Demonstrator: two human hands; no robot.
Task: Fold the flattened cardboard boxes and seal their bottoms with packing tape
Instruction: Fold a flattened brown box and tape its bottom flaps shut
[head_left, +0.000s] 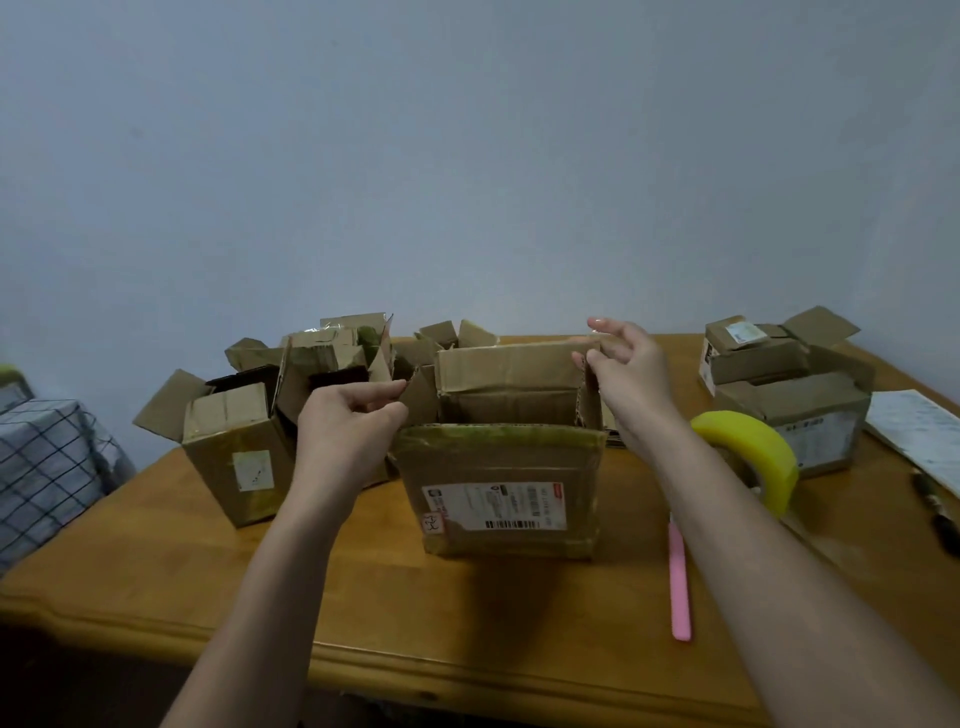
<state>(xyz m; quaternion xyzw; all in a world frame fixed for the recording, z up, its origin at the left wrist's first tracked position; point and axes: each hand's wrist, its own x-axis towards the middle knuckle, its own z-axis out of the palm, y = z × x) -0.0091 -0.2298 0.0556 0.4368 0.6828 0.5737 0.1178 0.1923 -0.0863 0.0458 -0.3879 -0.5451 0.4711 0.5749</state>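
Cardboard box (501, 483) stood open-topped on the wooden counter (363, 597), between both hands, label side facing the person. Left hand (348, 431) pinched the box's left side flap (415, 389) with curled fingers (382, 402). Right hand (631, 374) held the right flap (589, 395) at its top edge, thumb and fingers clamped on it. Yellow tape roll (753, 457) sat just right of the right wrist; pink cutter (679, 582) lay below it. More opened boxes (234, 441) stood left of the left hand.
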